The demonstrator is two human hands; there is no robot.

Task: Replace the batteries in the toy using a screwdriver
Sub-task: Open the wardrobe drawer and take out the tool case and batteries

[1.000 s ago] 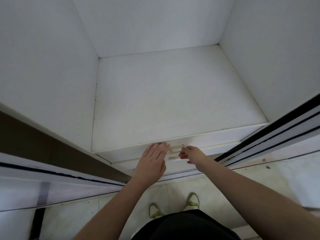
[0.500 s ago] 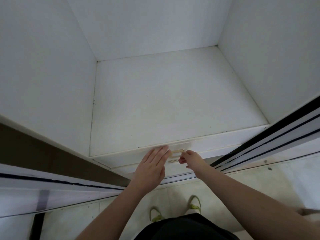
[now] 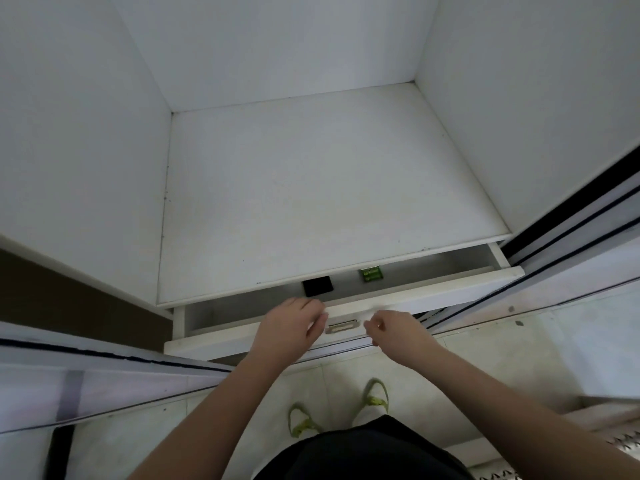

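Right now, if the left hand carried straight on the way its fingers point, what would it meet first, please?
Probably the black object in the open drawer, just beyond the left hand; depth is unclear.

Arms: bare to the elbows, no sleeves in view
Garment (image 3: 367, 448): black, at the bottom edge (its kind unclear)
Sandals (image 3: 375, 398): yellow-green straps, pale soles, one on each foot

White wardrobe interior (image 3: 311, 202) — sliding door tracks (image 3: 571, 237), pale tiled floor (image 3: 519, 358)
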